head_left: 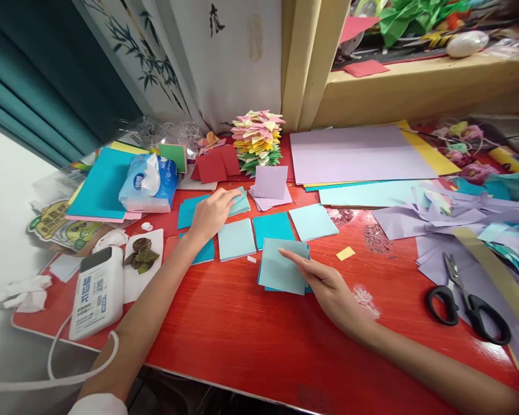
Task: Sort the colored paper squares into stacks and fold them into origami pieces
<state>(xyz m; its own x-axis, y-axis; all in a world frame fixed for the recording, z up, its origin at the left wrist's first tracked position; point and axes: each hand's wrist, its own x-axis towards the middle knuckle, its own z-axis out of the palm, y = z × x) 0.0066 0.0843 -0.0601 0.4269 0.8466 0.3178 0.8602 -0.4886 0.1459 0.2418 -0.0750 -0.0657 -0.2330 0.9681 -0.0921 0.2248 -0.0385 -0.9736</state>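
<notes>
My right hand [324,282] holds a small stack of paper squares [283,268], pale blue on top with darker blue showing below, its index finger lying across the top sheet. Farther back, my left hand [211,214] has its fingers closed at a pile of pale blue paper squares [241,203]; its thumb is hard to see. Around them lie more squares: a pale blue pile [236,239], a bright blue pile [273,228], another pale blue pile [313,222] and lilac squares [271,183]. Bright blue squares [192,212] are partly hidden by my left hand.
Black-handled scissors [462,300] rest on lilac scraps at right. Large lilac sheets [358,153] lie at the back, beside a folded-paper model [258,141] and red squares [216,164]. At left are a tissue pack [149,181] and a white cabled device [98,294].
</notes>
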